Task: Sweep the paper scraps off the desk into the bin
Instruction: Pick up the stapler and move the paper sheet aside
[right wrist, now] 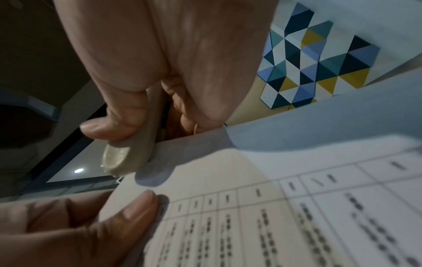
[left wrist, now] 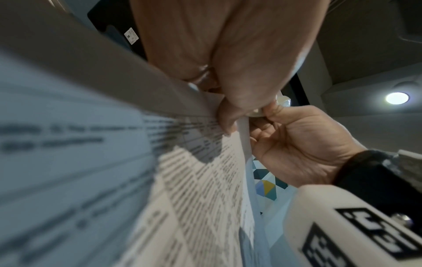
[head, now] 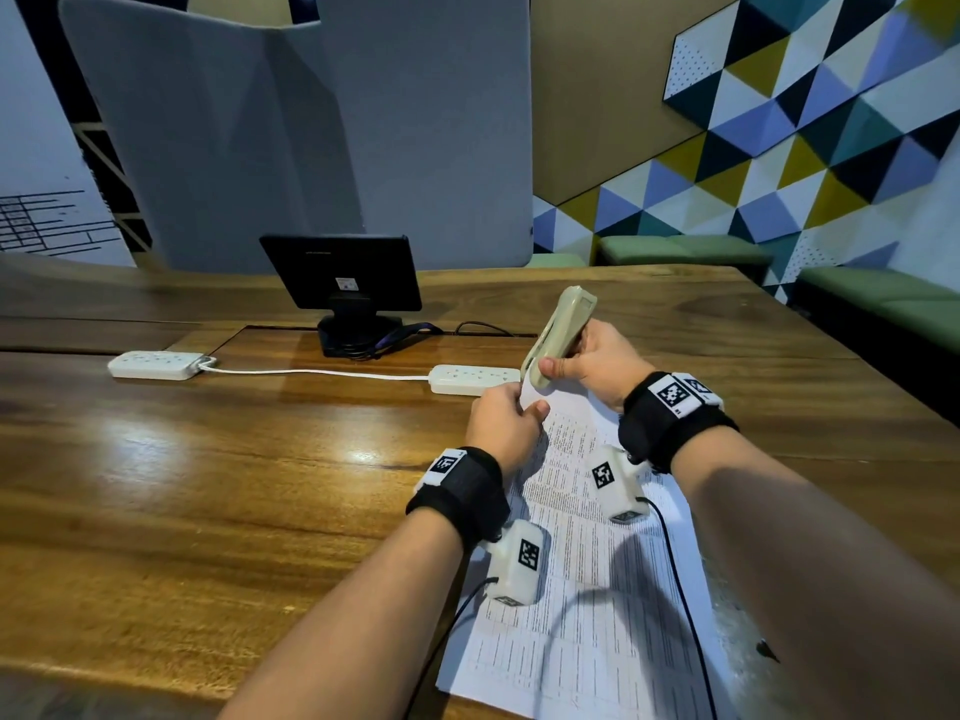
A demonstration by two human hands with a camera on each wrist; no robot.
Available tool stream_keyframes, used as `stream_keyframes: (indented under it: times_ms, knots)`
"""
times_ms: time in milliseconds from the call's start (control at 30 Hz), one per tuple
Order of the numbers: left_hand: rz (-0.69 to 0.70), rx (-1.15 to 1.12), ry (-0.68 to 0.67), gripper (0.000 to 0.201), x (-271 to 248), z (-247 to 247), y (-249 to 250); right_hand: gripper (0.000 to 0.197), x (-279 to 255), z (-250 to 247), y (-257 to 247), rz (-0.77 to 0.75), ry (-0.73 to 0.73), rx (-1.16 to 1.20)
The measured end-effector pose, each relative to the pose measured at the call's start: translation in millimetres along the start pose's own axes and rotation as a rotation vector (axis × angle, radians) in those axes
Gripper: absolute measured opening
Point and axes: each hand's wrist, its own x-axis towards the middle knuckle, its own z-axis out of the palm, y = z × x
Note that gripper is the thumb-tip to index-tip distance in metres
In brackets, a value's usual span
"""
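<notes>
A stack of printed sheets lies on the wooden desk under both forearms, its far corner lifted. My left hand pinches that corner between thumb and fingers. My right hand grips a beige stapler, tilted up, with its mouth over the same corner. The left wrist view has my left hand on the sheets. In the right wrist view my right hand squeezes the stapler at the paper edge. No paper scraps or bin are in view.
A black monitor stands at the back of the desk before a grey partition. Two white power strips, joined by a cable, lie in front of it. Green benches run beyond the desk's right edge.
</notes>
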Motion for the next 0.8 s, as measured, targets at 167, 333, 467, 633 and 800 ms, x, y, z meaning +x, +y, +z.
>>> stream_keyframes:
  times_ms: [167,333,467,633,800]
  knots:
    - [-0.029,-0.033,0.005,0.019,-4,-2,1,0.051,0,7,0,0.034,0.060,-0.031]
    - [-0.028,-0.169,-0.018,0.046,-5,-3,2,0.041,-3,9,-2,0.045,0.047,-0.106]
    - [-0.061,-0.143,-0.017,0.037,-3,-2,-4,0.050,-3,4,-5,0.082,-0.031,-0.064]
    - [-0.131,-0.211,-0.016,0.025,4,4,-17,0.055,5,-6,-13,0.091,0.076,0.090]
    - [-0.266,-0.245,0.054,0.020,9,-9,-30,0.037,2,-31,-16,0.148,0.441,-0.272]
